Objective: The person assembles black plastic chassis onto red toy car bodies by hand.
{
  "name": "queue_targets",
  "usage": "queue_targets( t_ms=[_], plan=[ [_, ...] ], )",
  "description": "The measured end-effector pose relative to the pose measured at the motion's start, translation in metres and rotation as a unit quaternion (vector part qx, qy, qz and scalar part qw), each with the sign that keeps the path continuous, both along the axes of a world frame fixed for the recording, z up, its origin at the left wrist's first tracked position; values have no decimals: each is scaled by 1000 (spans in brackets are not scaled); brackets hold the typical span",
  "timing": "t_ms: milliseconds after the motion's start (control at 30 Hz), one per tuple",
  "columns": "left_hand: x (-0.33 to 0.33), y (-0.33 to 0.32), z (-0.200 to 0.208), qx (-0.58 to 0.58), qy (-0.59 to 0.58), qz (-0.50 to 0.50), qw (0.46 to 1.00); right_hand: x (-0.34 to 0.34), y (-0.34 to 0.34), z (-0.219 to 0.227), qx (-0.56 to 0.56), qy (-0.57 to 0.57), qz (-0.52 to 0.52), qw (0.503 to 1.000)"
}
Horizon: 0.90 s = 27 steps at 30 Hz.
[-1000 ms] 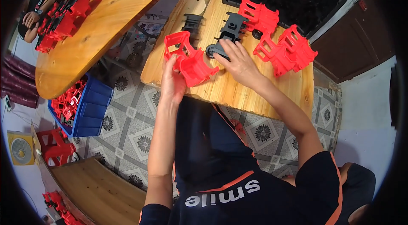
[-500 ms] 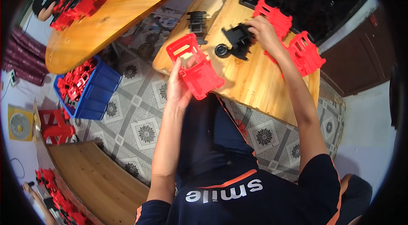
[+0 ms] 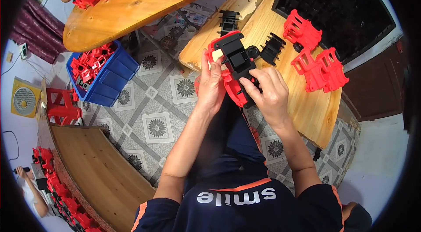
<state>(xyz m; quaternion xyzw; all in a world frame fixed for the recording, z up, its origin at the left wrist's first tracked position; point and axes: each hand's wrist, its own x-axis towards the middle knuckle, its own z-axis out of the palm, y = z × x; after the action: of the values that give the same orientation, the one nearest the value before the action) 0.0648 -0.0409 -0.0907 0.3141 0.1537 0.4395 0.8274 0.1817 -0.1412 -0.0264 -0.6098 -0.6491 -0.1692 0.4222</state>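
Observation:
In my left hand [image 3: 210,84] is a red plastic toy car body [image 3: 234,88], tilted above my lap at the table's near edge. A black plastic chassis part [image 3: 238,60] lies over the red body. My right hand [image 3: 271,96] pinches its lower end, thumb and fingers closed; whether the two parts are locked together cannot be seen. Just past them on the wooden table [image 3: 302,111] lie a small round black wheel [image 3: 252,51] and a ribbed black part [image 3: 272,49]. Another black part [image 3: 229,22] sits farther left.
Red car bodies [image 3: 320,70] lie on the table's right side, before a large dark screen [image 3: 333,13]. At left stand a blue crate [image 3: 109,78] of red parts, a second wooden table [image 3: 153,6] with red-and-black pieces, a red stool [image 3: 63,106] and a wooden bench [image 3: 92,162].
My right hand has lifted a black chassis part off the table and brought it onto the red car body in my left hand. The head view has shifted slightly.

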Motion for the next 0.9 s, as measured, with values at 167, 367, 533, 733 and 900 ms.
queue_targets(
  t_ms=[167,367,533,733,900],
  plan=[
    [0,4,-6,-13,-71,-35,997,-2,4,-6,8,-40,-1,999],
    [4,-2,12,104,26,0,994,18,22,-3,1,170,2,985],
    [5,-12,9,261,152,97,948,16,50,-1,-132,436,179,872],
    [-24,-19,68,145,39,149,977,10,11,13,-262,434,291,811],
    [-36,-3,79,270,76,269,921,-20,25,11,-165,411,299,845]
  ],
)
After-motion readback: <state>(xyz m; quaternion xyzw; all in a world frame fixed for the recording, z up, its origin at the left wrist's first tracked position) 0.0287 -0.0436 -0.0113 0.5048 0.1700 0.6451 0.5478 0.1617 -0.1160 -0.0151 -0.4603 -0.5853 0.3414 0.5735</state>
